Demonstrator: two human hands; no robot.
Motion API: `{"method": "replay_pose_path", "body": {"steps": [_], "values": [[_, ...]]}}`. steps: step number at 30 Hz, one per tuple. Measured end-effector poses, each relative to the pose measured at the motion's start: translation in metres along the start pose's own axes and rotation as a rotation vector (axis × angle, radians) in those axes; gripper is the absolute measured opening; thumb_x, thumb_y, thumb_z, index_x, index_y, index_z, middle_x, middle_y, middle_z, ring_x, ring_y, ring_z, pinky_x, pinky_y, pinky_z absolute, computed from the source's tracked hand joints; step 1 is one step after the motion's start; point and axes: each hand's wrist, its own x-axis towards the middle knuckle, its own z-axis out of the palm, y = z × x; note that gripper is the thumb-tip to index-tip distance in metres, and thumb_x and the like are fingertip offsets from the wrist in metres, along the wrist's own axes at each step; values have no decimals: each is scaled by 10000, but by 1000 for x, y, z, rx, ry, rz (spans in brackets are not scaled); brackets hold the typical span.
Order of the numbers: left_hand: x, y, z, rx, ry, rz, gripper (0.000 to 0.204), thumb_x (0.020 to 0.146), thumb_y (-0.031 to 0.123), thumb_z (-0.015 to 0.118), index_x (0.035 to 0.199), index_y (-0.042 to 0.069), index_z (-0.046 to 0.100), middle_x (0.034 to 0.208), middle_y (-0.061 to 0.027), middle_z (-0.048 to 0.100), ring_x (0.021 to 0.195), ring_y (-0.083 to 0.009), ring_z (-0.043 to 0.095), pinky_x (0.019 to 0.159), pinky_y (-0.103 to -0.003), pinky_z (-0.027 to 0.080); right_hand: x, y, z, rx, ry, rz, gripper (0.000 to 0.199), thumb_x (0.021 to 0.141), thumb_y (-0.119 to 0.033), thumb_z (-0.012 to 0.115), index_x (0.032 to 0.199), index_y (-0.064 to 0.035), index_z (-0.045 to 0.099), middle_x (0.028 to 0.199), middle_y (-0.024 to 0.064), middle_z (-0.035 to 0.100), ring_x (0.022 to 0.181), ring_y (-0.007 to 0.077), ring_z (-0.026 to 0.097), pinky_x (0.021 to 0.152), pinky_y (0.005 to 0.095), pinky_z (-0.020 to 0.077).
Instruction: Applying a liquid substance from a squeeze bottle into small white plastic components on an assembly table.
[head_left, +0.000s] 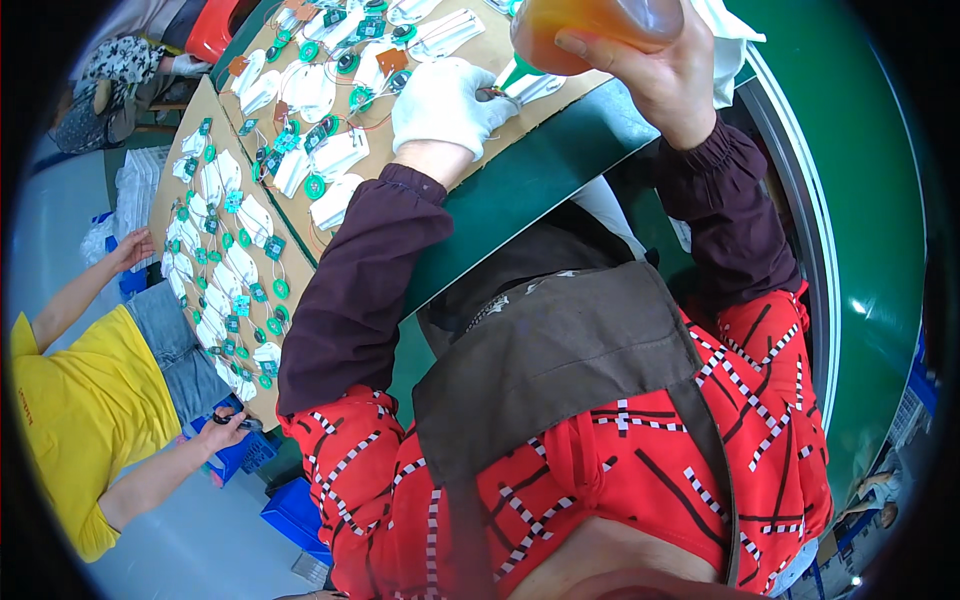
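Observation:
My right hand (668, 75), bare, grips a squeeze bottle (600, 28) of amber liquid, held tilted with its green nozzle (516, 72) pointing down to the left. Close to the nozzle's tip is my left hand (442, 108) in a white glove, its fingers pinched on something small that I cannot make out. Both are over the brown cardboard (378, 150). White oval pieces (308, 92) lie around the left hand, with small green circuit boards (370, 26), round green parts (315, 186) and thin wires among them.
A second cardboard sheet (160, 205) on the left carries many similar wired pieces. Beside it stands a person in a yellow shirt (95, 390). The green table edge (520, 185) runs in front of me. Blue bins (297, 515) sit low left; a green surface (860, 230) lies right.

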Motion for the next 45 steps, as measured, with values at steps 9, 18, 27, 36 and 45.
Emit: {"method": "replay_pose_path", "body": {"steps": [9,18,27,36,45], "values": [[-3,-10,6,36,-50,17,231,717,298,704,853,113,725,731,-86,656,721,-255,632,677,-356,499,-9,-7,9,123,-5,55,585,650,-95,789,1154,28,519,1044,86,607,963,164,578,864,295,446],[-1,-17,11,55,-44,27,225,709,271,711,879,124,718,787,-70,665,795,-240,629,712,-348,500,-3,29,25,824,-47,-399,612,643,-82,789,1172,24,501,1060,88,598,979,169,571,875,300,441],[-5,-24,16,33,-21,26,204,712,260,709,859,118,716,778,-63,661,800,-238,622,707,-352,498,-11,3,14,153,-4,110,638,637,-101,798,1182,19,489,1067,87,592,979,173,570,877,307,440],[-1,-25,11,-6,-74,10,195,721,254,695,856,115,714,769,-82,659,770,-251,629,681,-352,507,-8,-5,18,105,-16,98,639,618,-96,813,1160,19,494,1054,82,590,964,168,570,869,306,444],[-7,-28,14,81,-14,88,228,724,244,687,867,66,686,769,-69,616,723,-230,610,650,-339,479,-23,50,-3,-33,43,-74,408,815,-199,669,1145,-4,527,983,85,601,916,204,593,810,307,475]]}}
